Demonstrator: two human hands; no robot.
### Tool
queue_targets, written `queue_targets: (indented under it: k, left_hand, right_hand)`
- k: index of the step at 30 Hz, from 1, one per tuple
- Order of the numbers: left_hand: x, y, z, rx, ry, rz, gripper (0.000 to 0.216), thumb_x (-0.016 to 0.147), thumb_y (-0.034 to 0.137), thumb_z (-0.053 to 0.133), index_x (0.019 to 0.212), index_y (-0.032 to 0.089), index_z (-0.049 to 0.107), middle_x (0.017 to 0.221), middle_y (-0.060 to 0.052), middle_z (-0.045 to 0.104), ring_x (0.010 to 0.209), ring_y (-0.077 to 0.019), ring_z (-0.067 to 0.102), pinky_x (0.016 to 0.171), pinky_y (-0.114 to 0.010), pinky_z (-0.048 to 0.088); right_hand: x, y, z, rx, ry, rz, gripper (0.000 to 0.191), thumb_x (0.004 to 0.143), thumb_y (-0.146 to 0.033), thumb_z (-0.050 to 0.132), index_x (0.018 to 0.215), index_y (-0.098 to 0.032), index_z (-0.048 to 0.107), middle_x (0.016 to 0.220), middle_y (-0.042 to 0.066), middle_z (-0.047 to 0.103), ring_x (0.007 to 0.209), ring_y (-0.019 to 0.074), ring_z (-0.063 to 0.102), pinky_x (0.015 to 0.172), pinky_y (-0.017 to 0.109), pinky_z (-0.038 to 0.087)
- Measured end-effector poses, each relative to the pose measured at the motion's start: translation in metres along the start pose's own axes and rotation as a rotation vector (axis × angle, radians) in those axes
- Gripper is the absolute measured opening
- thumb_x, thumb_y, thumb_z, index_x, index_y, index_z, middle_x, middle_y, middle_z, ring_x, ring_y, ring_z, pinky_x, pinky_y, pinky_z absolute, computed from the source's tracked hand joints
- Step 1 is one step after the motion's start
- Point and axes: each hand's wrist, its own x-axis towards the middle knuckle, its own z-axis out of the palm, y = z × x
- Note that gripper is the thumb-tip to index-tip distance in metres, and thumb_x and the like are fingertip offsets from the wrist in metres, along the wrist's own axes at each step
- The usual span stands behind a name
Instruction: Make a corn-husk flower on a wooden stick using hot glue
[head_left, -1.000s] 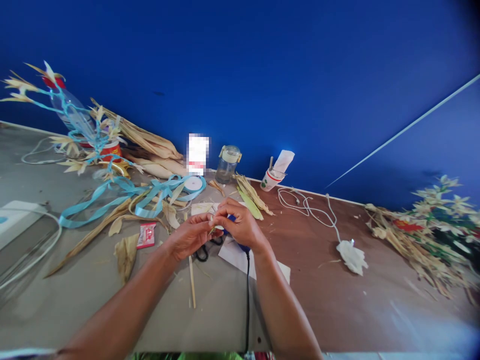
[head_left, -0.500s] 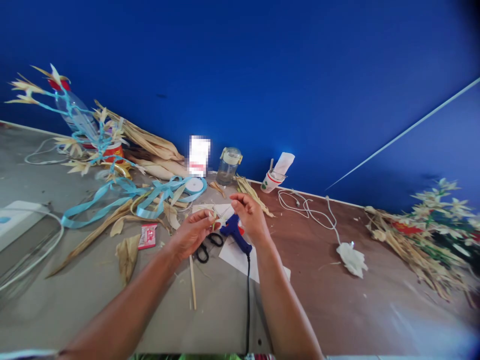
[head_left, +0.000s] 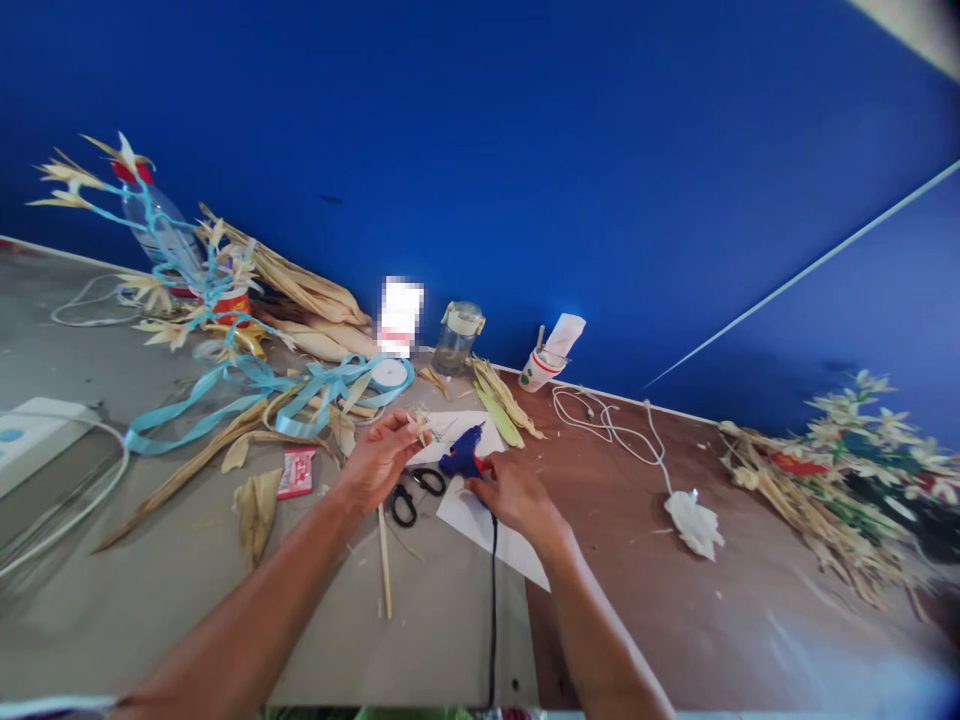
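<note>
My left hand [head_left: 384, 455] pinches a small pale piece of corn husk [head_left: 424, 432] between thumb and fingertips, above a sheet of white paper [head_left: 487, 535]. To its right, my right hand [head_left: 521, 492] has its thumb and fingers closed around the handle of a blue glue gun [head_left: 463, 452]. The gun's nozzle points away from me over the paper, and a black cord runs from it toward the table's front edge. Between the hands lie scissors with black handles [head_left: 405, 505]. A thin stick [head_left: 385, 565] rests below my left hand.
Left: light-blue ribbon [head_left: 176, 425], dry husks [head_left: 251, 510], a red packet [head_left: 295, 472] and a husk-flower branch [head_left: 214, 285]. Along the wall stand a glass jar [head_left: 454, 345] and a paper cup [head_left: 538, 370]. Right: a white cable [head_left: 615, 430], crumpled tissue [head_left: 695, 523] and a flower bunch [head_left: 862, 480].
My right hand has come down from beside the left hand's fingertips and taken hold of the glue gun. The left hand still pinches the husk piece and has shifted slightly left.
</note>
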Motion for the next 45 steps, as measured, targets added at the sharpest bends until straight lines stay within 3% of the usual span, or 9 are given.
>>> queue_targets:
  k: [6, 13, 20, 23, 25, 29, 32, 36, 45]
  left_hand:
    - [0.001, -0.002, -0.004, 0.003, -0.025, -0.012, 0.014, 0.068, 0.019, 0.073, 0.073, 0.016, 0.06, 0.072, 0.002, 0.063, 0.072, -0.0128, 0.063, 0.081, -0.032, 0.046]
    - [0.001, 0.0, -0.004, -0.043, -0.033, -0.022, 0.015, 0.068, 0.017, 0.073, 0.073, 0.017, 0.059, 0.07, 0.003, 0.063, 0.071, -0.0128, 0.063, 0.081, -0.032, 0.047]
    - [0.002, -0.002, -0.008, -0.079, -0.066, -0.032, 0.016, 0.068, 0.015, 0.073, 0.075, 0.018, 0.059, 0.07, 0.003, 0.064, 0.073, -0.0129, 0.064, 0.083, -0.034, 0.048]
    - [0.003, -0.002, -0.009, -0.089, -0.065, -0.033, 0.015, 0.068, 0.015, 0.073, 0.076, 0.018, 0.06, 0.072, 0.002, 0.065, 0.074, -0.0133, 0.064, 0.084, -0.035, 0.048]
    - [0.003, -0.002, -0.009, -0.092, -0.059, -0.037, 0.016, 0.068, 0.015, 0.073, 0.076, 0.017, 0.06, 0.073, 0.002, 0.065, 0.074, -0.0134, 0.064, 0.084, -0.036, 0.048]
    - [0.002, -0.001, -0.008, -0.094, -0.025, -0.041, 0.016, 0.067, 0.014, 0.074, 0.076, 0.017, 0.061, 0.072, 0.002, 0.065, 0.074, -0.0137, 0.064, 0.083, -0.035, 0.048]
    - [0.002, -0.002, -0.009, -0.098, -0.02, -0.036, 0.016, 0.067, 0.017, 0.075, 0.076, 0.018, 0.062, 0.07, 0.002, 0.066, 0.073, -0.0143, 0.065, 0.082, -0.036, 0.048]
    - [0.004, -0.003, -0.011, -0.104, -0.027, -0.015, 0.015, 0.068, 0.019, 0.074, 0.078, 0.019, 0.063, 0.071, 0.002, 0.066, 0.069, -0.0122, 0.063, 0.079, -0.036, 0.049]
    - [0.004, -0.001, -0.005, -0.12, 0.041, 0.009, 0.02, 0.063, 0.016, 0.078, 0.074, 0.017, 0.061, 0.068, 0.002, 0.063, 0.057, -0.0073, 0.056, 0.064, -0.025, 0.048]
  right_hand:
    - [-0.002, -0.011, 0.009, -0.162, -0.007, 0.016, 0.039, 0.076, -0.04, 0.062, 0.105, -0.016, 0.056, 0.108, 0.014, 0.06, 0.098, 0.0277, 0.059, 0.077, 0.033, 0.042]
    - [0.002, -0.011, 0.011, -0.148, 0.0, 0.128, 0.047, 0.076, -0.038, 0.062, 0.114, -0.013, 0.048, 0.109, 0.015, 0.06, 0.098, 0.028, 0.061, 0.076, 0.033, 0.044]
    - [0.005, -0.005, 0.015, -0.062, -0.021, 0.126, 0.035, 0.076, -0.035, 0.057, 0.106, -0.016, 0.056, 0.102, 0.013, 0.065, 0.092, 0.0272, 0.062, 0.073, 0.033, 0.043]
    - [0.004, 0.006, 0.017, 0.168, 0.066, 0.095, 0.029, 0.075, -0.031, 0.056, 0.1, -0.016, 0.059, 0.09, 0.01, 0.066, 0.085, 0.0241, 0.062, 0.072, 0.032, 0.043]
    - [0.001, 0.013, 0.018, 0.473, 0.097, 0.05, 0.03, 0.075, -0.033, 0.056, 0.098, -0.015, 0.06, 0.08, 0.007, 0.064, 0.076, 0.0207, 0.06, 0.068, 0.031, 0.043]
    - [-0.009, 0.016, 0.016, 1.311, 0.022, -0.066, 0.04, 0.074, -0.043, 0.056, 0.104, -0.015, 0.058, 0.075, 0.004, 0.059, 0.061, 0.015, 0.054, 0.059, 0.029, 0.042]
    - [-0.017, 0.007, 0.013, 1.599, -0.012, -0.206, 0.041, 0.074, -0.046, 0.059, 0.103, -0.017, 0.06, 0.074, 0.003, 0.057, 0.055, 0.0112, 0.048, 0.055, 0.027, 0.038]
    - [-0.023, -0.009, 0.01, 1.553, -0.043, -0.311, 0.039, 0.078, -0.048, 0.059, 0.1, -0.016, 0.059, 0.055, -0.003, 0.047, 0.049, 0.0089, 0.04, 0.05, 0.024, 0.029]
    - [-0.027, -0.018, 0.011, 1.305, -0.052, -0.387, 0.044, 0.078, -0.057, 0.057, 0.094, -0.016, 0.056, 0.056, -0.004, 0.045, 0.049, 0.0083, 0.037, 0.048, 0.024, 0.026]
